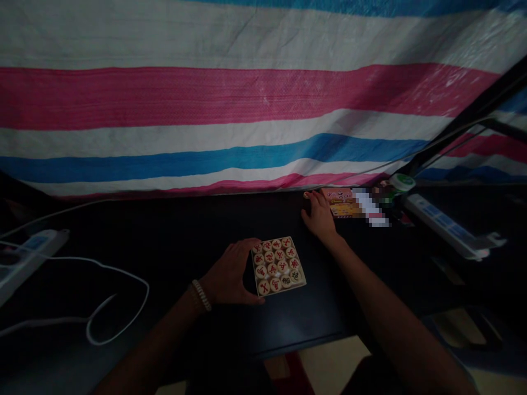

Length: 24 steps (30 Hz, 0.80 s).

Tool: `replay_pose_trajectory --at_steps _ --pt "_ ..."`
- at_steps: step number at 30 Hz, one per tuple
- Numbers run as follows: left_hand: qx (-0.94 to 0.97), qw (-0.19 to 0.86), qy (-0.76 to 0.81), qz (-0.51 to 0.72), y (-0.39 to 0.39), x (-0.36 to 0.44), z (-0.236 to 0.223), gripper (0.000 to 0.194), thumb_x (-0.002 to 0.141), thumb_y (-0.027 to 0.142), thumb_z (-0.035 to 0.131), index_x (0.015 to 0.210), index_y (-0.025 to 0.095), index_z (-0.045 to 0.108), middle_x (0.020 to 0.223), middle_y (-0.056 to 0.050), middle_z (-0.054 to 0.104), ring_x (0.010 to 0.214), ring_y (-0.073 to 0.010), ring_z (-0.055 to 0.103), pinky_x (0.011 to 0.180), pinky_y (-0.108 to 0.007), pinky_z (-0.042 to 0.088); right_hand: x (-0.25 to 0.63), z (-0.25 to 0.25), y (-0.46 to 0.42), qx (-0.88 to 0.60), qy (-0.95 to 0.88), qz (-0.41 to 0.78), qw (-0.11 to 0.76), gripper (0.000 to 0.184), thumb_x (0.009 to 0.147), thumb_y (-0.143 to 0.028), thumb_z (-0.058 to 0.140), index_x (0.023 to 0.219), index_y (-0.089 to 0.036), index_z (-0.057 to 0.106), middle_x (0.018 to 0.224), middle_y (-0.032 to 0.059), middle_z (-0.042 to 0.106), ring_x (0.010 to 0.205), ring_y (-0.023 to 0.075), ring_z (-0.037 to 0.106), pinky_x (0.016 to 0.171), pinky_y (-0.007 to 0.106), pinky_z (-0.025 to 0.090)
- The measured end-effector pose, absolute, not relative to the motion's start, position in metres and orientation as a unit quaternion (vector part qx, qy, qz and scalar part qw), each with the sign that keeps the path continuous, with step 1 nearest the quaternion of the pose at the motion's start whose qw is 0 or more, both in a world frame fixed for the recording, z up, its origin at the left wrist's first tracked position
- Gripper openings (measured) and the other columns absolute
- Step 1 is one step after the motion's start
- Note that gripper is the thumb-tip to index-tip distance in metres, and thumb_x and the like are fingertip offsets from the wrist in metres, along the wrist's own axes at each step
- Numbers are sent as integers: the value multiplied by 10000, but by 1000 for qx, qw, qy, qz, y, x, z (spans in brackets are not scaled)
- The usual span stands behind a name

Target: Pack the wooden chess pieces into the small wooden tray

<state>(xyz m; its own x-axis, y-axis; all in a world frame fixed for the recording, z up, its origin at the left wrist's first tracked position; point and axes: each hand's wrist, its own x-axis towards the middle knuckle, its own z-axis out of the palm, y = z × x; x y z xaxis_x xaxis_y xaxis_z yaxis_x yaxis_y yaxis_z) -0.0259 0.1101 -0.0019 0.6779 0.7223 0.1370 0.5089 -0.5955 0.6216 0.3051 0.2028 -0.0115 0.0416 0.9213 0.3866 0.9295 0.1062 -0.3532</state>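
Note:
A square, shallow box [303, 274] is packed with rows of round Chinese chess pieces [280, 254], mostly marked in red, with a couple in dark characters at the near right. My left hand [235, 272], wearing a beaded bracelet, spans the box's left side, thumb at the near corner and fingers at the far one. Near the table's back edge, my right hand [319, 216] has its fingers bent over a small, pale round Chinese chess piece [306, 195]. The fingers partly cover that piece. Just right of this hand lies a red and yellow printed package [340, 202].
On the dark table [164, 219] a power strip [447, 227] lies at right, near a green-lidded container [402, 182]. Another power strip [31, 252] and a looped white cable [144, 296] are at left. A striped plastic sheet [230, 99] hangs behind.

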Motion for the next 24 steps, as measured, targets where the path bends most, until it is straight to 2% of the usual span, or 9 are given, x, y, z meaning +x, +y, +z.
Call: replay_pose_trajectory --at_steps 4,7,14,18,20,24 --pt "870 287 354 187 110 -27 -2 1313 524 591 1000 1571 238 291 1556 -215 495 1427 -469 501 1189 -678 382 303 -17 228 -680 -700 -27 216 472 946 -159 523 1378 2 624 1458 280 609 1389 370 530 1202 518 413" --pt "868 298 350 189 111 -26 -1 1315 528 609 991 1580 231 298 1563 -218 488 1437 -475 489 1192 -681 373 298 -21 216 -676 -705 -28 214 378 971 -160 509 1285 -47 687 1359 265 654 1324 376 566 1157 523 450" --pt "868 297 350 188 111 -23 3 1285 510 611 998 1537 205 341 1522 -214 523 1387 -449 531 1173 -647 409 299 -23 121 -608 -720 64 329 205 1039 -293 548 1055 -183 721 1134 158 702 1038 295 699 962 475 593" --pt "867 296 350 197 111 -23 2 1283 511 626 985 1546 217 347 1526 -208 523 1382 -455 535 1169 -663 403 291 -7 59 -596 -701 153 360 118 1000 -336 669 1045 -237 716 1068 86 723 872 231 706 763 392 616" --pt "867 296 347 199 111 -23 1 1281 519 638 977 1550 218 344 1533 -210 516 1384 -454 532 1170 -663 398 278 3 34 -584 -701 170 373 106 990 -321 697 1072 -255 711 1095 77 726 918 232 707 779 389 616" --pt "870 289 349 194 111 -23 3 1272 525 615 982 1547 223 334 1548 -211 501 1399 -449 518 1169 -645 399 244 14 6 -540 -740 169 364 140 997 -248 689 1135 -267 701 1148 73 726 1071 252 693 914 437 611"
